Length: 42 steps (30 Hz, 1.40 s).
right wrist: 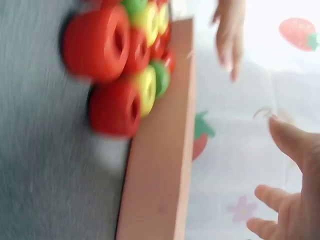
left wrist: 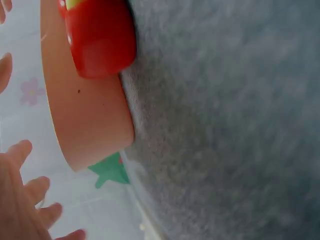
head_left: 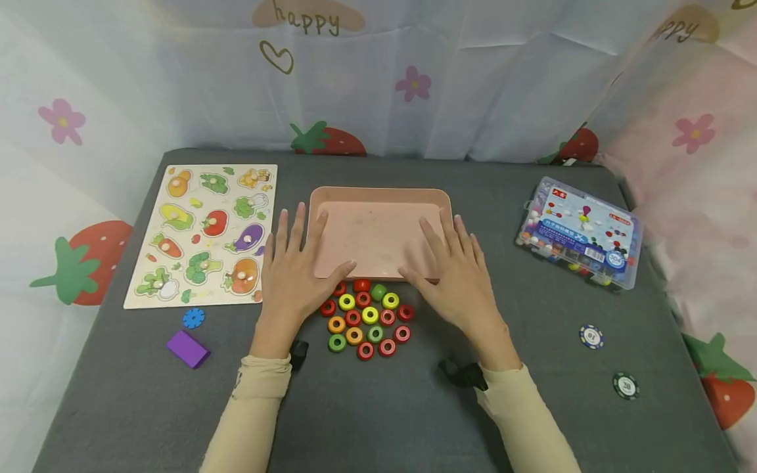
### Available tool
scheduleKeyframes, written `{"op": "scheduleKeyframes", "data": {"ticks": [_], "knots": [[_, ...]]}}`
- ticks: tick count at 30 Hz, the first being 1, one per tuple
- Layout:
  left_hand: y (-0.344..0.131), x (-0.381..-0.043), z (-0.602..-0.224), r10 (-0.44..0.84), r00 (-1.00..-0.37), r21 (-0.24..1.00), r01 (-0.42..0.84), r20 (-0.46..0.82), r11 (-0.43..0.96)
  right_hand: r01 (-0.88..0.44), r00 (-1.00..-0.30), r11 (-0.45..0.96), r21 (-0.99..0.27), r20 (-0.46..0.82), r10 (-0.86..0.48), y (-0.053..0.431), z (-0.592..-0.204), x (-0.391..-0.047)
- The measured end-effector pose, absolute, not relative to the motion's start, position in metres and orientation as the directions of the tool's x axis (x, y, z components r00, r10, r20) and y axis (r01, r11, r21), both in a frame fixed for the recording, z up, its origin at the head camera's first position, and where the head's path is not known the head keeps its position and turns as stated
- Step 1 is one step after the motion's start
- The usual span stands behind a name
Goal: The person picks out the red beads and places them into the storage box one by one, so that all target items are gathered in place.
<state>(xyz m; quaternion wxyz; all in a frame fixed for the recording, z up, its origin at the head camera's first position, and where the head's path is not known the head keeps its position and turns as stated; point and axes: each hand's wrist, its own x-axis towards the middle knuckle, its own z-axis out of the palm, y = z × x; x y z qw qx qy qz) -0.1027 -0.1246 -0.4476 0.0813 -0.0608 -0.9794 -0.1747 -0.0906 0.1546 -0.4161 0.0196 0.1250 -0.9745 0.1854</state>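
Note:
A shallow pink tray [head_left: 378, 233] lies in the middle of the grey table. Just in front of it several ring-shaped beads [head_left: 369, 315] in red, yellow, orange and green sit close together. My left hand [head_left: 297, 272] spreads its fingers over the tray's left front corner, and my right hand [head_left: 458, 282] does the same over the right front corner. Neither hand holds anything. In the right wrist view the red beads [right wrist: 117, 107] stand against the tray's side [right wrist: 157, 175]; the left wrist view has a red bead [left wrist: 102, 40] beside the tray wall [left wrist: 95, 115].
To the left lies a vegetable picture board [head_left: 201, 236], with a blue disc [head_left: 193, 318] and a purple block [head_left: 188, 349] below it. A clear plastic box [head_left: 579, 233] of small coloured pieces is at the right, above a blue-white chip [head_left: 591, 336] and a dark green chip [head_left: 625, 385].

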Motion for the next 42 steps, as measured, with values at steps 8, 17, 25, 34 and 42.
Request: {"op": "scheduleKeyframes", "data": {"ticks": [8,17,25,34,42], "knots": [[-0.129,-0.092,-0.456,0.061,-0.998,0.779,0.050,0.015,0.626,-0.381,-0.903,0.721,-0.579,0.066,-0.424,0.145,-0.412,-0.063],[-0.138,-0.090,-0.464,0.051,-0.994,0.983,-0.086,-0.096,0.163,-0.260,-0.844,0.529,-0.808,-0.076,-0.531,0.155,-0.429,-0.046],[-0.143,-0.090,-0.471,0.037,-0.987,0.986,-0.151,-0.154,0.072,-0.286,-0.830,0.557,-0.779,-0.088,-0.550,0.165,-0.456,-0.043],[-0.144,-0.089,-0.472,0.029,-0.986,0.983,-0.163,-0.166,0.090,-0.315,-0.862,0.537,-0.782,-0.002,-0.508,0.163,-0.466,-0.048],[-0.142,-0.088,-0.472,0.017,-0.981,0.976,-0.190,-0.193,0.108,-0.380,-0.882,0.449,-0.809,0.170,-0.439,0.157,-0.456,-0.067]]}}
